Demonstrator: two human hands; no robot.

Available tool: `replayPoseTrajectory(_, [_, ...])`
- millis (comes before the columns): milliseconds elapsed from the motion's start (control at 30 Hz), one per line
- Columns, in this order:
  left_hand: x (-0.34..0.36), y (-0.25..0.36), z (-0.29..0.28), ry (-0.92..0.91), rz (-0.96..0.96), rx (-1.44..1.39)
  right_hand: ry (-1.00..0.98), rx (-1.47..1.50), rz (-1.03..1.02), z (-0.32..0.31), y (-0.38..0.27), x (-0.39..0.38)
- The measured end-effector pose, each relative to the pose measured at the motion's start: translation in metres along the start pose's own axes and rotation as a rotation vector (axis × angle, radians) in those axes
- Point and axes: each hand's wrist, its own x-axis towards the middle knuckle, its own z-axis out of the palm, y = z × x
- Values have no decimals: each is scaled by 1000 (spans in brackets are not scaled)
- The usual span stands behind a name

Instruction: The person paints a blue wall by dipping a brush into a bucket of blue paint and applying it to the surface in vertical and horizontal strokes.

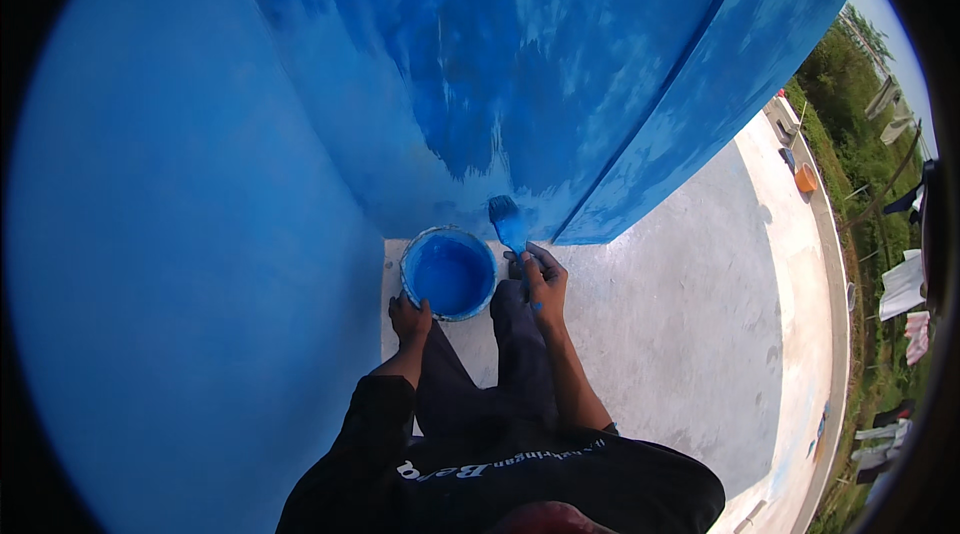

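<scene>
My left hand (408,319) grips the rim of a round bucket (446,274) of blue paint at its lower left side. My right hand (543,282) is closed around a paintbrush (508,222) coated in blue, its bristles pointing up just in front of the lower part of the blue wall (470,84). That wall carries darker, uneven strokes higher up and a lighter band near the floor. There is blue paint on the back of my right hand. My legs show below the bucket and brush.
A smooth blue side wall (180,234) rises on my left. A grey concrete floor (680,334) runs right to a low parapet (832,354), with an orange bucket (805,177) beside it. Beyond are greenery (840,104) and hanging laundry (899,284).
</scene>
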Motion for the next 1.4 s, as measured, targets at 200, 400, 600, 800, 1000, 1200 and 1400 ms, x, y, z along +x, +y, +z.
replayPoseTrajectory(200, [0,-18,5,57,182,-79,-27,-15,-62,-18,-21,-24])
replayPoseTrajectory(400, [3,-9,-11,100,185,-163,-47,-52,-61,-38,-13,-38])
replayPoseTrajectory(600, [-14,35,-53,168,205,-381,-81,-29,19,-59,-9,-49])
replayPoseTrajectory(800, [-37,58,-128,132,361,-497,-170,11,-36,-56,3,-53])
replayPoseTrajectory(1000, [-56,45,-160,-119,307,-436,-144,-96,-67,-52,16,-51])
replayPoseTrajectory(1200, [-69,52,-153,-148,374,-287,-102,-114,-15,-64,37,-44])
replayPoseTrajectory(1400, [-61,59,-140,-235,371,-284,-179,-213,56,-78,34,-42])
